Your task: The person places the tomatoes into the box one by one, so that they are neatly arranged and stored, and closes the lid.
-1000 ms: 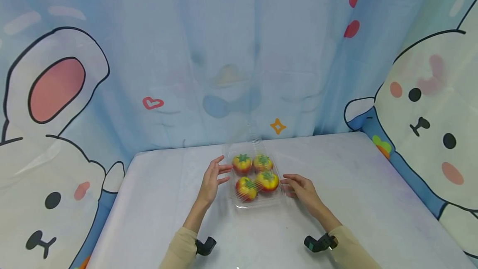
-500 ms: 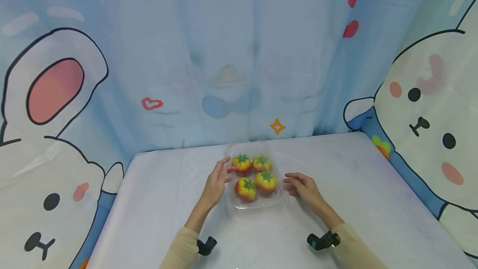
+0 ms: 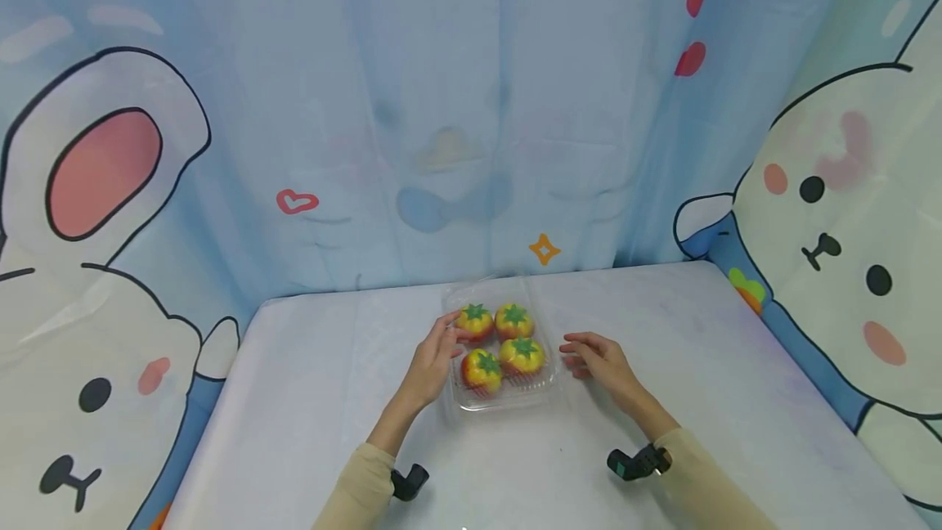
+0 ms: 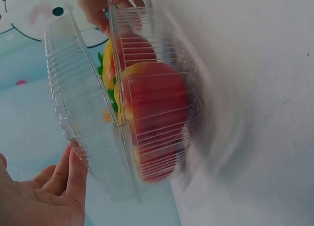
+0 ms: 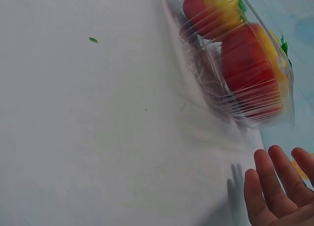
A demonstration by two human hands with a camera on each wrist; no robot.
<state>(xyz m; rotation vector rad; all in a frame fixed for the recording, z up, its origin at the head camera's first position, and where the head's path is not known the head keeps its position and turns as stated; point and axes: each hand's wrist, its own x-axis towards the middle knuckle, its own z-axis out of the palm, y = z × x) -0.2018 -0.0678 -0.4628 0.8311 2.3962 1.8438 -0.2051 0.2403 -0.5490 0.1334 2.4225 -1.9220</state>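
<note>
A clear plastic clamshell box (image 3: 508,403) lies on the table, holding several red-and-yellow fruits (image 3: 522,357) with green leafy tops; they look like tomatoes or persimmons. Its clear lid (image 4: 81,88) stands tilted above the ribbed base in the left wrist view. My left hand (image 3: 430,362) is at the box's left side, and its extended fingertips touch the lid's edge. On the other side, my right hand (image 3: 599,362) hovers with loosely bent fingers, holding nothing. The right wrist view shows its fingers (image 5: 274,182) apart from the box.
A white cloth covers the table (image 3: 699,399). Behind it hangs a blue cartoon curtain (image 3: 441,105), close to the table's back edge. A small green scrap (image 5: 93,39) lies on the cloth.
The lid, which stood higher at the back, has come down over the fruits. My left hand has moved slightly right with it, while my right hand has drawn slightly away from the box.
</note>
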